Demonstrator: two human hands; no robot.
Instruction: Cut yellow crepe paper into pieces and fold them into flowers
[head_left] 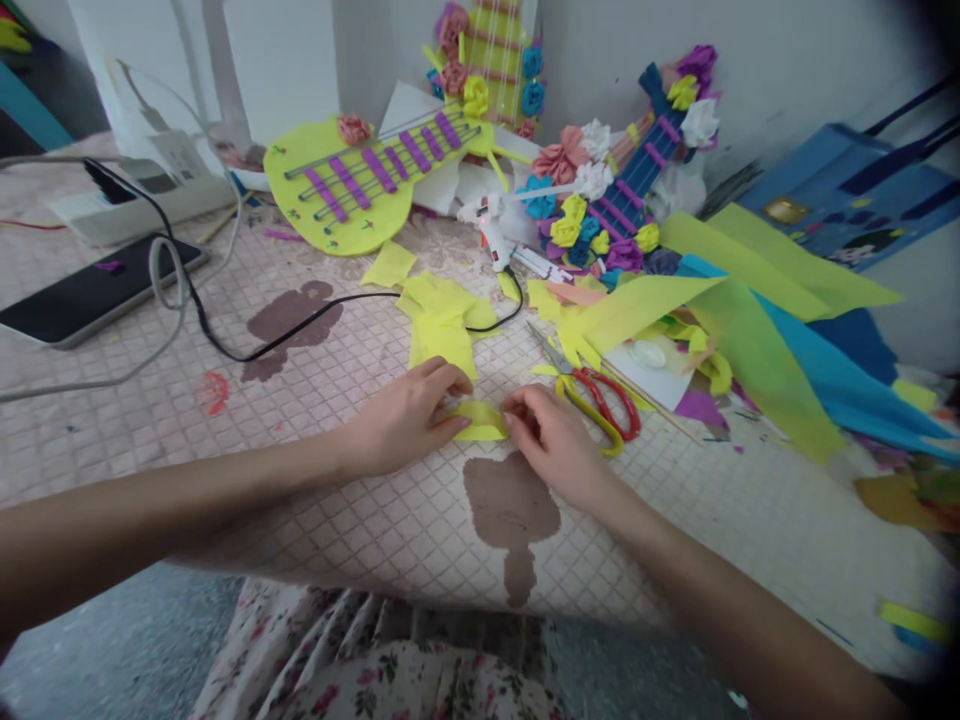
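A small piece of yellow paper (480, 420) lies on the quilted table cover near the front edge. My left hand (409, 412) grips its left side with fingers curled over it. On its right end my right hand (551, 440) pinches the same piece. Both hands press it against the cover. Red and yellow scissors (600, 398) lie just right of my right hand. More yellow paper scraps (442, 320) sit just beyond my hands.
A white glue gun (491, 232) with a black cord (300, 322) lies behind the scraps. Paper guitars with flowers (375, 170) lean at the back. Yellow and blue sheets (757, 330) spread at right. A dark tablet (90, 295) rests at left.
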